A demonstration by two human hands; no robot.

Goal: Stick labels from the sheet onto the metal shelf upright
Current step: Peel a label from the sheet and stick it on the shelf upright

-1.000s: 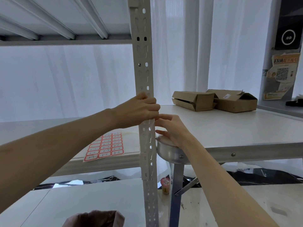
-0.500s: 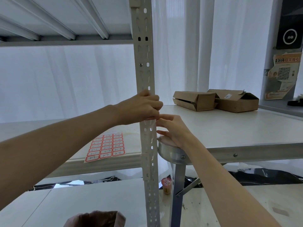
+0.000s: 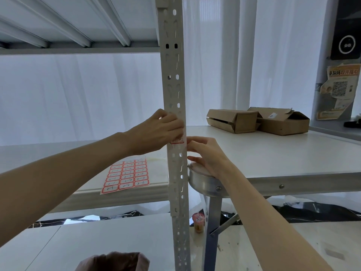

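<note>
Peeking below left-hand fingers (image 3: 176,127), the label (image 3: 176,142) sits on the upright (image 3: 172,79).

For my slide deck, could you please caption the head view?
Left hand presses a red-bordered label onto the shelf upright; right hand beside it.

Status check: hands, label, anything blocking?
Left hand pressing a red-bordered label onto the shelf upright. Right hand open, fingertips at the upright's right edge. Label sheet lies flat on the shelf. Nothing blocking.
</note>
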